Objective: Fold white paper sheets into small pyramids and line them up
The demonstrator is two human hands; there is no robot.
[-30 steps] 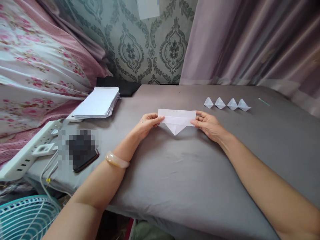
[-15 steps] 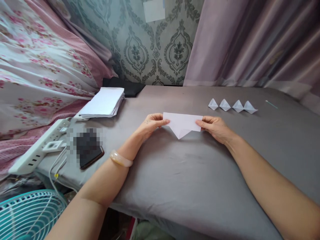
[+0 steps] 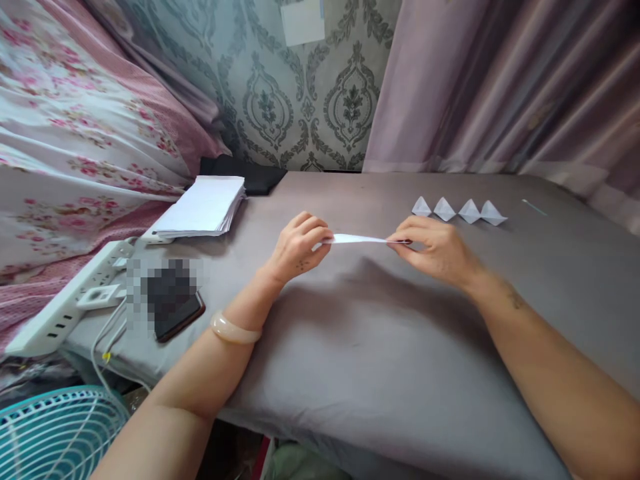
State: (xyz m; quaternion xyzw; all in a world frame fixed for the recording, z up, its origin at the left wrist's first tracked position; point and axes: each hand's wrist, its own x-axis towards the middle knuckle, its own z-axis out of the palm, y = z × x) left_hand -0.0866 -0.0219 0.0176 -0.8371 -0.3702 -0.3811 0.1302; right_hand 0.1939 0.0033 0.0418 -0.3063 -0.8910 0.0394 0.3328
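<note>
A folded sheet of white paper [image 3: 359,239] is stretched between my two hands above the grey cloth, seen almost edge-on as a thin strip. My left hand [image 3: 301,248] pinches its left end, fingers curled over the top. At the right end, my right hand [image 3: 433,248] grips the paper between thumb and fingers. Just beyond my right hand stand several small folded paper shapes [image 3: 444,209], peaked and white, set in a row. The lower faces of the held paper are hidden at this angle.
On the left lie a stack of white paper [image 3: 200,205], a dark phone [image 3: 183,317] and a white power strip [image 3: 70,303] with cables. A teal fan [image 3: 55,433] stands below the table edge. Behind the grey-covered table [image 3: 380,373] are a patterned wall and curtains. A thin stick [image 3: 535,207] lies far right.
The paper has turned from showing its broad face with a pointed flap to nearly edge-on. Both hands have rotated with it, backs now upward. The view has shifted slightly.
</note>
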